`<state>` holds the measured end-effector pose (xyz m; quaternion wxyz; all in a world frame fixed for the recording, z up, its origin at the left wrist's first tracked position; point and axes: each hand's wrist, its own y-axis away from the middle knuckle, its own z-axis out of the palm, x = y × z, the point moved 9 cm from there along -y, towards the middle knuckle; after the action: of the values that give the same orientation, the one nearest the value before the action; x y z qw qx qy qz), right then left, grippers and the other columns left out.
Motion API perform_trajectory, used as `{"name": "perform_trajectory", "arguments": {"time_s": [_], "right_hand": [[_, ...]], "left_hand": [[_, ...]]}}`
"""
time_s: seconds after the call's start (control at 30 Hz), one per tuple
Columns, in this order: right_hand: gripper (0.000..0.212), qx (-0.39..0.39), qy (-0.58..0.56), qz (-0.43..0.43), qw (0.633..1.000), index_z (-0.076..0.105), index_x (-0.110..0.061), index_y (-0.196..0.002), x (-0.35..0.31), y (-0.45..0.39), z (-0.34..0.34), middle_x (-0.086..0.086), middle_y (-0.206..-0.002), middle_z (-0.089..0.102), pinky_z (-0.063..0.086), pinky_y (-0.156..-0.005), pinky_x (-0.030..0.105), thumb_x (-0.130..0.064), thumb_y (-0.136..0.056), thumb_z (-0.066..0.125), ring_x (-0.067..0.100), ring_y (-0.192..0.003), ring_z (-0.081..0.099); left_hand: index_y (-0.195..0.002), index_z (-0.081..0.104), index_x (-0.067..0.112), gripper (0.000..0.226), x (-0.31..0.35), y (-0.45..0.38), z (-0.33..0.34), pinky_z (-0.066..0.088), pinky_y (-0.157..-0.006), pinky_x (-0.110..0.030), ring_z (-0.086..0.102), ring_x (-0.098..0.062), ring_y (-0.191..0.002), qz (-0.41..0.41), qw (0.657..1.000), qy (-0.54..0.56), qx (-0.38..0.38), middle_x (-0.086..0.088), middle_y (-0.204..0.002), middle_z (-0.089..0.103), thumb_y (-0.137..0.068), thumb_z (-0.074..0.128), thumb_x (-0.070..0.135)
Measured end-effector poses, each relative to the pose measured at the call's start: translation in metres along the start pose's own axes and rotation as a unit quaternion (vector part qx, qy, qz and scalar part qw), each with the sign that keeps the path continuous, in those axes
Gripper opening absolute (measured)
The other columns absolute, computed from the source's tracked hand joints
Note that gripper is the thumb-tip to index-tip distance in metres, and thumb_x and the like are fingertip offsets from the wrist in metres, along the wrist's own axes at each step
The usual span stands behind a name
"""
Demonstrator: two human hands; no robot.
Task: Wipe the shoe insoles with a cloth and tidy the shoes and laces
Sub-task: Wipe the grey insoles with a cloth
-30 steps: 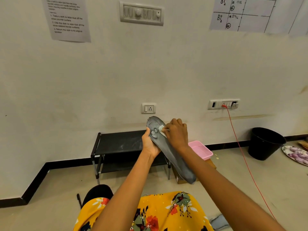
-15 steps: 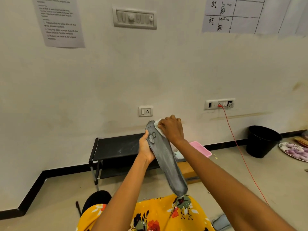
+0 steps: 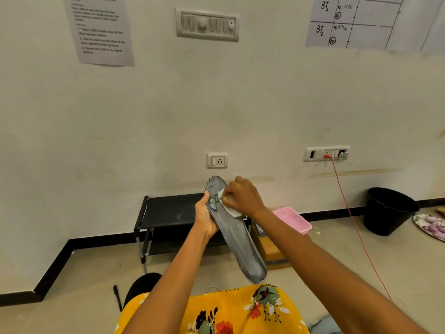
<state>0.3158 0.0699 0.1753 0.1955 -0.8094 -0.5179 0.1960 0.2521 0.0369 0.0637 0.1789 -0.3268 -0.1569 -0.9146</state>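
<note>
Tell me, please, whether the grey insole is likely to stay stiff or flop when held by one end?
Probably fairly stiff: the insole juts out nearly straight past the left hand, unsupported at its lower end. It looks thin, so likely light. It may flex where the right hand presses the cloth.

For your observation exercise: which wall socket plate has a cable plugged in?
The wide plate on the right, with the red cable hanging from it; the small single socket holds none.

Both arms extended forward, hands raised together at centre.
My left hand (image 3: 204,219) cups the insole (image 3: 237,233) from behind, thumb along its edge; my right hand (image 3: 243,197) curls its fingers, pinching the cloth (image 3: 230,208) against it.
</note>
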Motion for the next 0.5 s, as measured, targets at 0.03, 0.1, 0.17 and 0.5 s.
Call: {"name": "perform_trajectory", "arguments": {"time_s": [0.03,0.1,0.17,0.5], "right_hand": [[0.018,-0.027,-0.019,-0.014,0.999,0.074,-0.012,-0.083,-0.003,0.007,0.006,0.005,-0.080,0.070,0.037,-0.067,0.030,-0.024,-0.080,0.061,0.023,-0.085,0.054],[0.021,-0.057,0.009,-0.031,0.998,0.074,-0.016,-0.090,-0.001,0.011,0.012,0.003,-0.087,0.070,0.034,-0.072,0.031,-0.030,-0.085,0.059,0.022,-0.090,0.053],[0.024,-0.024,0.060,0.014,0.998,0.073,-0.021,-0.098,0.016,-0.002,0.003,0.002,-0.094,0.069,0.034,-0.079,0.035,-0.034,-0.090,0.055,0.022,-0.096,0.052],[0.018,0.126,-0.088,0.234,0.960,0.067,-0.013,-0.096,0.071,0.019,-0.014,0.004,-0.104,0.064,0.034,-0.080,0.032,-0.024,-0.093,0.052,0.023,-0.102,0.050]], "left_hand": [[-0.114,0.060,0.004,0.049,0.000,0.000,-0.003,0.055,-0.074,-0.040,0.070,-0.029,-0.076,-0.002,1.000,0.002,0.001,-0.016,-0.088,0.072,-0.098,0.033,0.042],[-0.110,0.061,0.004,0.048,-0.003,0.001,-0.005,0.056,-0.075,-0.040,0.069,-0.030,-0.079,-0.004,1.000,0.008,0.007,-0.017,-0.087,0.072,-0.098,0.033,0.042],[-0.115,0.060,0.003,0.049,-0.008,0.003,-0.001,0.047,-0.095,-0.050,0.063,-0.035,-0.098,-0.009,1.000,0.016,0.003,-0.021,-0.102,0.069,-0.097,0.036,0.041],[-0.127,0.055,0.001,0.057,-0.011,0.003,0.010,0.031,-0.108,-0.059,0.048,-0.044,-0.122,-0.033,0.999,-0.019,-0.001,-0.026,-0.129,0.054,-0.093,0.041,0.045]]}}
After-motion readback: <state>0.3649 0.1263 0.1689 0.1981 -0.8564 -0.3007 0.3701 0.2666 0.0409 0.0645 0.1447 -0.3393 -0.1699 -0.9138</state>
